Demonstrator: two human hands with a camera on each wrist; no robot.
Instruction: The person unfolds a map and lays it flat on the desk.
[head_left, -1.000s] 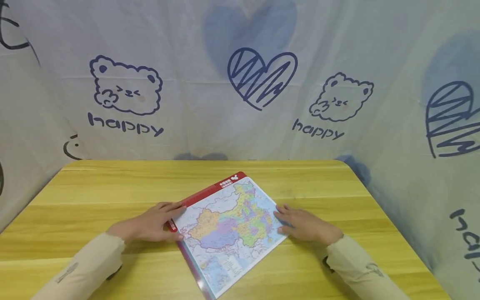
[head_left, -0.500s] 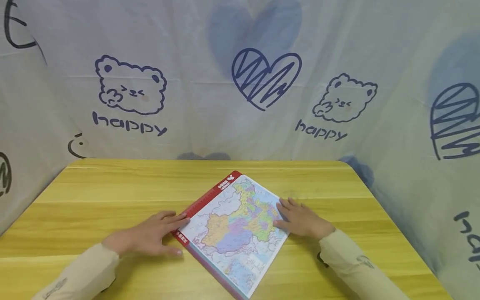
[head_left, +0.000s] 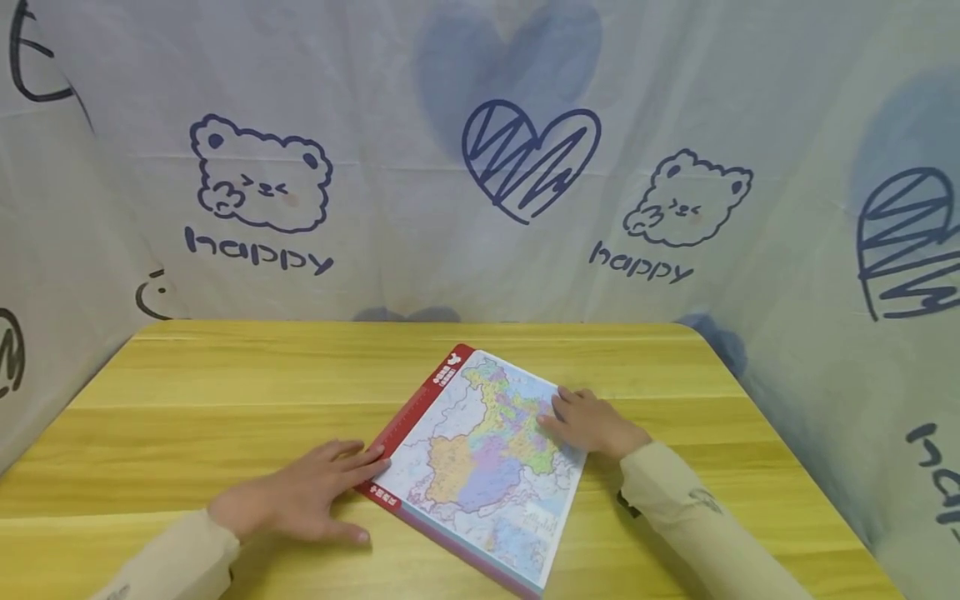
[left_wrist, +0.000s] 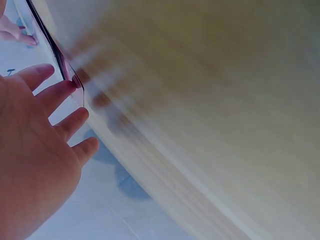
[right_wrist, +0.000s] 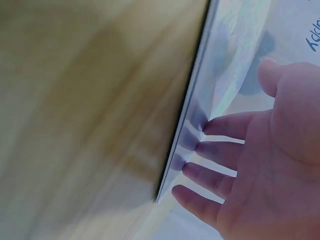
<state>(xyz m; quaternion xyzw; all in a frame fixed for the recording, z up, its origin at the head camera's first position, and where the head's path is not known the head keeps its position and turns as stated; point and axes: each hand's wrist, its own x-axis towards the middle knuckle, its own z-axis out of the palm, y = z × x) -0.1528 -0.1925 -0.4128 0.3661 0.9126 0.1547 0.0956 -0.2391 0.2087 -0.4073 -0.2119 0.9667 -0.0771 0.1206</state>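
A flat, thick board printed with a coloured map (head_left: 487,454) lies turned at an angle on the wooden table, its red strip (head_left: 423,410) facing the upper left. My left hand (head_left: 303,496) has its index and middle fingertips on the red border near the left corner, while the thumb is spread away over the wood. On the far right side, my right hand (head_left: 596,423) rests its fingertips on the map's edge. The right wrist view shows those fingers (right_wrist: 215,152) straight and slightly spread beside the board's thin side (right_wrist: 182,115). In the left wrist view the left hand (left_wrist: 40,150) is spread too.
The yellow wood-grain table (head_left: 225,375) reaches back to a pale cloth (head_left: 405,242) printed with bears, hearts and the word happy. The same cloth hangs at both sides.
The map board has turned counterclockwise, its near corner swinging right. My left hand has come nearer and its thumb has left the board's side; my right hand has shifted slightly away and inward.
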